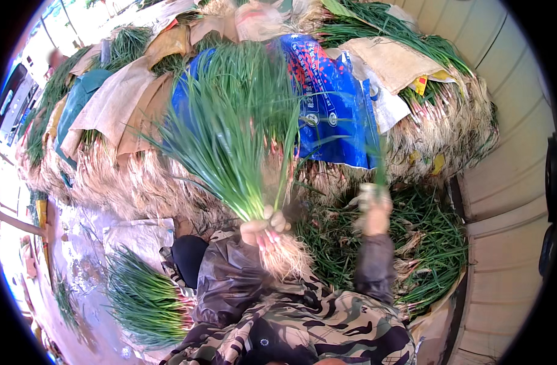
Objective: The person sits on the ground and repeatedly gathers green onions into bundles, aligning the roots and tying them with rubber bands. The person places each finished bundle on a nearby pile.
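My left hand [265, 224] is closed around the lower stems of a bunch of green onions [242, 169]; the pale roots hang below my fingers and the leaves fan out upward. To the right, my right hand [375, 207] is blurred and closed on a few green leaves [379, 169] that stick up from it. Behind the bunch, more green onions lie in a long heap with roots [137, 182] facing me. A blue printed plastic sack [338, 123] lies over part of that heap.
Loose green leaves and trimmings [424, 273] are piled at the right by a panelled wall [506, 273]. A neat bundle of green onions [146, 296] lies on the floor at the left, near a white sack [141, 237]. Brown paper pieces [392, 64] cover parts of the heap.
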A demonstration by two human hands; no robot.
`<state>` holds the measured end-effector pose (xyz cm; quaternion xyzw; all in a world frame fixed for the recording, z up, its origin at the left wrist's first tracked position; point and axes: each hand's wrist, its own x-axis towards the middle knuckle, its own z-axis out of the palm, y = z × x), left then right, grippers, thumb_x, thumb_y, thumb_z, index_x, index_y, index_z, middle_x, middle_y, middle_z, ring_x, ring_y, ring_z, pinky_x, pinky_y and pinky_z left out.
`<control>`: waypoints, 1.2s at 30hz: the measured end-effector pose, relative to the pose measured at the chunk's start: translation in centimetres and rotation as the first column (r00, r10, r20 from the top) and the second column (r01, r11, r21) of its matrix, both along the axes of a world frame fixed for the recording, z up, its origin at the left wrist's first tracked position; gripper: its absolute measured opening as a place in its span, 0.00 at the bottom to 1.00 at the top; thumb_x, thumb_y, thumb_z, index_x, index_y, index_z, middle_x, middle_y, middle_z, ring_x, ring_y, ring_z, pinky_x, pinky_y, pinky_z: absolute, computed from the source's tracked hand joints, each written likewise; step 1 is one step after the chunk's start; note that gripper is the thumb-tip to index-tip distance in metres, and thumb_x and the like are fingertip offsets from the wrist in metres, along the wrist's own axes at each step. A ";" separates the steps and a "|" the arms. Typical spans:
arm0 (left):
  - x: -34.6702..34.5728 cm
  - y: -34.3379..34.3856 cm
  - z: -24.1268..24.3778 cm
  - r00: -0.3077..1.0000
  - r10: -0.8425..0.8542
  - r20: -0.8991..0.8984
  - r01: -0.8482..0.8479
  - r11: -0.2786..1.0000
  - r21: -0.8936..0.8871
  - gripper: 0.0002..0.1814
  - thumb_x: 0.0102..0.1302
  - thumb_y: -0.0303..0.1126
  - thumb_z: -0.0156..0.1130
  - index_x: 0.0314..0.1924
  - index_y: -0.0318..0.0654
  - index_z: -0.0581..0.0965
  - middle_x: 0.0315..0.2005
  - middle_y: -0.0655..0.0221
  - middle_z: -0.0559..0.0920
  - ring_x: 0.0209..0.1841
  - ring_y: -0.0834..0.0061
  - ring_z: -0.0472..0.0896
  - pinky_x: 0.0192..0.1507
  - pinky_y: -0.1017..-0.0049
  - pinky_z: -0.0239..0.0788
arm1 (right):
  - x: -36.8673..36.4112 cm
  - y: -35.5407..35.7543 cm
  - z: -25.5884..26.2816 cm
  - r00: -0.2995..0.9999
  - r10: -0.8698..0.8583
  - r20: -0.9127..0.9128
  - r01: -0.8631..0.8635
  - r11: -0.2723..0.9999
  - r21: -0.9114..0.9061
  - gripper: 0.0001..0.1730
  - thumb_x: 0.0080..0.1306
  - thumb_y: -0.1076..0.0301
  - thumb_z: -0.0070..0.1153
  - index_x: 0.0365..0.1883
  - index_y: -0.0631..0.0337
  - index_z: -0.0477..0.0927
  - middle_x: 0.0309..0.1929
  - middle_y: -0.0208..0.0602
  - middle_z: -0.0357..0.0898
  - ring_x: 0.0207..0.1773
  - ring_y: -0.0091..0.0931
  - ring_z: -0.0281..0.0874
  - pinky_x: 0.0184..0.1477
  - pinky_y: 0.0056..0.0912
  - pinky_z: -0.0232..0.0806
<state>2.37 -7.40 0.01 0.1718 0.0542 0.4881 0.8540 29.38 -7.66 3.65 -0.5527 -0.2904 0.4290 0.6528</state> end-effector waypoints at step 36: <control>-1.0 3.4 -1.7 0.948 0.228 -0.220 -0.272 0.943 -0.194 0.40 0.47 0.31 0.58 0.63 0.33 0.57 0.47 0.45 0.74 0.33 0.64 0.77 0.44 0.62 0.72 | -1.7 15.4 -4.8 0.906 0.377 -0.196 -0.368 0.926 0.080 0.11 0.66 0.72 0.44 0.45 0.67 0.70 0.35 0.37 0.76 0.32 0.24 0.74 0.35 0.22 0.69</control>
